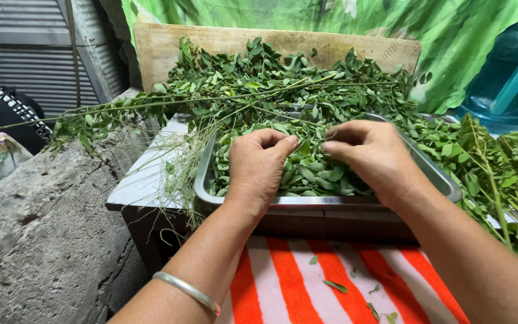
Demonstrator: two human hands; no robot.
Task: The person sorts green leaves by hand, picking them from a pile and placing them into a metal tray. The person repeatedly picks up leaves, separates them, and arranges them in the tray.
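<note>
**Stripping leaves over the tray**

Left hand [258, 171] and right hand [372, 155] curled over the metal tray [448, 186] at the bench's near edge, fingertips pinching a thin leafy stem [307, 139] between them, so plucked leaves [307, 174] drop inside. Leafy branches [283, 84] heaped behind, toward the far edge.

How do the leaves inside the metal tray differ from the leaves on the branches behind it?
The leaves in the tray are loose and plucked, heaped together; the leaves on the branches sit on long thin stems. The tray leaves stay within the metal tray; the branch leaves spread across the table. Both are small, oval and green.
</note>
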